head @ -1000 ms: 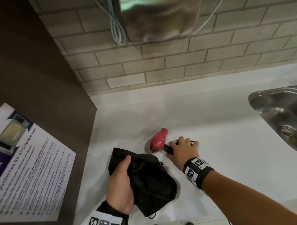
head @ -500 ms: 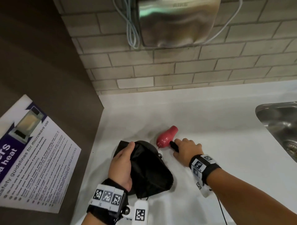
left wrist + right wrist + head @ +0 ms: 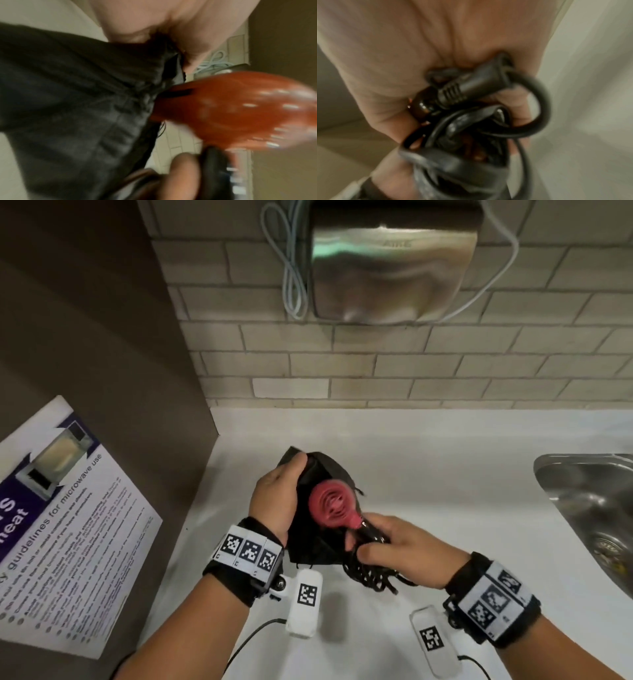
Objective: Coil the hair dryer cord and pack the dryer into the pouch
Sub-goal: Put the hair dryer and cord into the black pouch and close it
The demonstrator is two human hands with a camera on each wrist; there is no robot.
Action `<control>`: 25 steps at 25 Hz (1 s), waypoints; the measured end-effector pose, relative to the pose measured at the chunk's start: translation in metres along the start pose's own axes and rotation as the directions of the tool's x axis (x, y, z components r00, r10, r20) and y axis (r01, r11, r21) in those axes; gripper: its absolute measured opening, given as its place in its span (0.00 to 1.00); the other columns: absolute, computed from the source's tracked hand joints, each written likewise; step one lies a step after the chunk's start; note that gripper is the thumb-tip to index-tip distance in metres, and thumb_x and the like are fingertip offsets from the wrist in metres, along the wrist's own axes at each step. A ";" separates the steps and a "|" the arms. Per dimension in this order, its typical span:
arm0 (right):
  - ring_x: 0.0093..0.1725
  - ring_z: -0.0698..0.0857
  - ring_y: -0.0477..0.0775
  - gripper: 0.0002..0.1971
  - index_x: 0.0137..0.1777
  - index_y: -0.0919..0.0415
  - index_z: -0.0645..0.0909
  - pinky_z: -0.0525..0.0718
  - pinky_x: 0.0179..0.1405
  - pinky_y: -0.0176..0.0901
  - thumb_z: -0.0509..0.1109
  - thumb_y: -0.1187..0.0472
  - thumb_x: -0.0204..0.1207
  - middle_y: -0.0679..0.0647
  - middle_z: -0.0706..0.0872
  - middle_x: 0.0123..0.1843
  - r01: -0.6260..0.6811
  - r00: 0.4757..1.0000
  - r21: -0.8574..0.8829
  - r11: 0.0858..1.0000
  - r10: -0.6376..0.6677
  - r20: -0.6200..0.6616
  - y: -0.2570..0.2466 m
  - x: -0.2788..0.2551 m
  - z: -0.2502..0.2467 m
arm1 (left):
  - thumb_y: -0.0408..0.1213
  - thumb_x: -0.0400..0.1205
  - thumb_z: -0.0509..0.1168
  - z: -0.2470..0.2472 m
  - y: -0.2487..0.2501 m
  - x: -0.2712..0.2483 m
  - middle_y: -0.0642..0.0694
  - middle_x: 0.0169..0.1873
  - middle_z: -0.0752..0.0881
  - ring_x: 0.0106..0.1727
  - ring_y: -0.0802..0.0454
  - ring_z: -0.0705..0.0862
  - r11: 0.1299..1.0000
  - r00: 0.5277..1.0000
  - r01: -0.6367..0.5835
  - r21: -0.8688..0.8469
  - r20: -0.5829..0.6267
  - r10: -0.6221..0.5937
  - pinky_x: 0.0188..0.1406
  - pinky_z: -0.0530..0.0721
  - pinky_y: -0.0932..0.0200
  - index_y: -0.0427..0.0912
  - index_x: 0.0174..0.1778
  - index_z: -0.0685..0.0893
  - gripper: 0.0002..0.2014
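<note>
The small red hair dryer (image 3: 334, 503) is lifted off the counter, its vented back toward me and its nose at the mouth of the black pouch (image 3: 310, 539). My left hand (image 3: 275, 501) grips the pouch's rim and holds it up. In the left wrist view the red hair dryer (image 3: 231, 108) sits partly behind the gathered pouch (image 3: 77, 108) fabric. My right hand (image 3: 394, 549) grips the dryer's black handle together with the bundled black cord (image 3: 371, 575), whose loops hang below the fist. The right wrist view shows the cord (image 3: 530, 108) and its strain relief clamped in my fingers.
The white counter (image 3: 428, 474) meets a brick wall with a steel hand dryer (image 3: 394, 261) above. A steel sink (image 3: 596, 501) lies at the right. A dark panel with a microwave guidelines sheet (image 3: 65, 525) stands at the left. Wrist-camera cables trail near the front edge.
My right hand has lifted the dryer and cord off the counter and brought its nose to the pouch. My left hand has raised the pouch and turned its mouth toward the dryer.
</note>
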State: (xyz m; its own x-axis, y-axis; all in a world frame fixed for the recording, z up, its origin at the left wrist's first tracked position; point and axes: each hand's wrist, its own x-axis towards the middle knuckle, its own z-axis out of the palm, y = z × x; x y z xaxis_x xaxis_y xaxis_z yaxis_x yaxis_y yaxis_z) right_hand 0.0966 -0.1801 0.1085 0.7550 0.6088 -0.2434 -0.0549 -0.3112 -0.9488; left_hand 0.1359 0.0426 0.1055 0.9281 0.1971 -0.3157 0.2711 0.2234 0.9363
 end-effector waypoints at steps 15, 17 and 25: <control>0.51 0.96 0.65 0.21 0.57 0.67 0.92 0.94 0.48 0.56 0.65 0.50 0.87 0.67 0.95 0.54 -0.062 0.886 0.867 0.494 0.427 -0.180 0.002 0.053 0.006 | 0.49 0.88 0.65 0.034 -0.044 -0.058 0.51 0.43 0.89 0.47 0.61 0.88 0.834 0.905 -0.421 0.357 0.106 0.411 0.49 0.84 0.66 0.56 0.44 0.93 0.13; 0.63 0.93 0.69 0.20 0.63 0.68 0.91 0.90 0.68 0.64 0.67 0.52 0.85 0.71 0.94 0.61 -0.100 0.857 0.724 0.682 0.429 -0.285 0.004 0.062 0.011 | 0.49 0.88 0.65 0.038 -0.041 -0.060 0.52 0.39 0.92 0.45 0.58 0.91 0.822 0.893 -0.445 0.355 0.112 0.435 0.47 0.89 0.58 0.53 0.44 0.93 0.13; 0.36 0.90 0.57 0.15 0.40 0.55 0.87 0.90 0.44 0.45 0.66 0.47 0.76 0.58 0.93 0.38 -0.365 0.880 0.121 0.923 0.385 -0.278 -0.022 0.076 -0.025 | 0.39 0.91 0.62 0.030 0.001 -0.039 0.35 0.35 0.85 0.35 0.44 0.93 0.972 0.990 -0.135 -0.191 -0.056 0.127 0.36 0.93 0.53 0.34 0.45 0.82 0.13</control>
State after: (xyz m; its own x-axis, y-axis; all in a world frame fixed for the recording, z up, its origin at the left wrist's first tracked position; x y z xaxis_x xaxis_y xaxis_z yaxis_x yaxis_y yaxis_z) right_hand 0.1717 -0.1450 0.1153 0.8252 0.2134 -0.5230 -0.4052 -0.4215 -0.8113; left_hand 0.1075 0.0068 0.1229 0.9391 0.2773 -0.2028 0.0892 0.3730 0.9235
